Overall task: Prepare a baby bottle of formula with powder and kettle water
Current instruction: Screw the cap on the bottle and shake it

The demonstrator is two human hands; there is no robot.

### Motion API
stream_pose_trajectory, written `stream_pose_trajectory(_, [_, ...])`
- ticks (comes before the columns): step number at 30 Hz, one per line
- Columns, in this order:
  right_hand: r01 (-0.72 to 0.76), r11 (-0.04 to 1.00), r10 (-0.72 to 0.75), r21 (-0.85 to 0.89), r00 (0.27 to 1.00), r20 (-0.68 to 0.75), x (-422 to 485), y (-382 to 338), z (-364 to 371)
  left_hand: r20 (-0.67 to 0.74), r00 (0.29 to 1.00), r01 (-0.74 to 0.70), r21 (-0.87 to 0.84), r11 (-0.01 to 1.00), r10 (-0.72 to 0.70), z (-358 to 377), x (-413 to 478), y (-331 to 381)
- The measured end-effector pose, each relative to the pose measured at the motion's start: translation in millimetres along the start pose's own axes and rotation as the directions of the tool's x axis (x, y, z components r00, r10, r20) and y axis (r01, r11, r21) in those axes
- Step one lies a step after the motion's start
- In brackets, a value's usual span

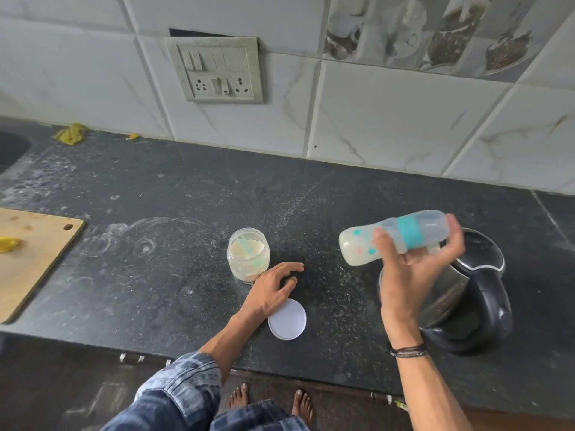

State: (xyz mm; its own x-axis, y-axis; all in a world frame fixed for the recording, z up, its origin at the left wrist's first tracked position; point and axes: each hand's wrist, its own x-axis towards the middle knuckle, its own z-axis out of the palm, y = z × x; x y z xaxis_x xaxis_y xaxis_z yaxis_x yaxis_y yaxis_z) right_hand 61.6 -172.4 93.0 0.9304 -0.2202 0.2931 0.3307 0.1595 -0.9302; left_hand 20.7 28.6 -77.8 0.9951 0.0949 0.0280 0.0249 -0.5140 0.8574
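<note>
My right hand [413,269] grips a baby bottle [361,245] with a teal collar and clear cap, held on its side above the counter. Milky white liquid fills its base end on the left. My left hand [273,287] rests on the dark counter, fingers spread, holding nothing. It lies just right of an open clear jar [248,258] of pale formula powder with a scoop inside. The jar's white lid [287,320] lies flat beside my left wrist. A steel kettle [466,293] with a black handle and lid stands under and behind my right hand.
A wooden cutting board [34,256] with a yellow scrap lies at the left edge. A sink corner [12,147] sits at the far left, with a yellow cloth [71,133] by the wall. A switch and socket plate [214,70] is on the tiled wall. Powder dust speckles the counter.
</note>
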Motion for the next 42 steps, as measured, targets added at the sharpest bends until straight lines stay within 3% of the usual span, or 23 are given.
stream_pose_trajectory(2, [-0.001,1.000,0.002,-0.015,1.000,0.024,2.2,1.1,1.7,-0.003,1.000,0.004,0.008,1.000,-0.004,0.4,0.3,0.2])
stream_pose_trajectory(5, [-0.055,0.989,0.082,-0.136,0.977,0.198,-3.7,6.4,2.7,0.008,1.000,-0.001,0.012,1.000,0.001,0.3,0.9,-2.0])
stream_pose_trajectory(9, [0.032,0.999,-0.033,-0.030,0.998,-0.046,-5.0,-1.3,2.7,0.007,1.000,-0.009,0.010,1.000,0.009,0.6,0.4,-1.5])
stream_pose_trajectory(10, [0.042,0.998,-0.044,-0.038,0.997,-0.065,-3.8,-2.1,2.9,0.006,1.000,-0.009,0.011,1.000,0.009,0.6,1.0,-1.0])
stream_pose_trajectory(14, [-0.042,0.987,0.059,-0.155,0.992,0.112,-3.2,0.3,0.1,0.013,1.000,-0.013,0.018,1.000,0.013,-0.3,0.9,-1.8])
stream_pose_trajectory(18, [0.086,0.985,-0.102,-0.149,0.989,-0.105,0.1,-12.7,-1.1,0.006,1.000,-0.006,0.015,1.000,0.006,-0.1,0.1,-1.6])
stream_pose_trajectory(20, [0.083,0.984,-0.093,-0.155,0.994,-0.059,4.2,-10.2,-0.6,0.006,1.000,-0.008,0.021,1.000,0.008,-0.3,0.8,-0.7])
stream_pose_trajectory(23, [-0.027,0.979,0.054,-0.202,0.990,0.131,3.6,-4.1,1.1,0.010,1.000,-0.016,0.019,1.000,0.015,-0.9,-0.1,-1.4])
stream_pose_trajectory(28, [0.039,0.996,-0.041,-0.074,0.999,-0.019,1.9,-8.5,1.3,-0.001,1.000,-0.008,0.027,1.000,0.008,-0.9,-0.1,0.8])
stream_pose_trajectory(32, [-0.051,0.975,0.099,-0.218,0.972,0.214,-2.7,0.3,3.3,0.016,1.000,-0.013,0.029,0.999,0.013,-2.2,-0.3,0.4])
stream_pose_trajectory(37, [0.016,0.998,-0.016,-0.053,1.000,0.003,-2.7,-9.1,5.4,-0.002,1.000,-0.018,0.039,0.999,0.018,-1.1,-0.3,1.6])
stream_pose_trajectory(40, [-0.084,0.994,0.093,-0.068,0.986,0.141,-2.7,-8.9,9.3,0.000,1.000,-0.029,0.056,0.998,0.029,-0.2,0.9,-1.0])
stream_pose_trajectory(42, [-0.076,0.996,0.081,-0.047,0.991,0.104,-5.0,-13.9,11.1,0.004,0.999,-0.036,0.060,0.998,0.036,0.2,0.7,-2.7])
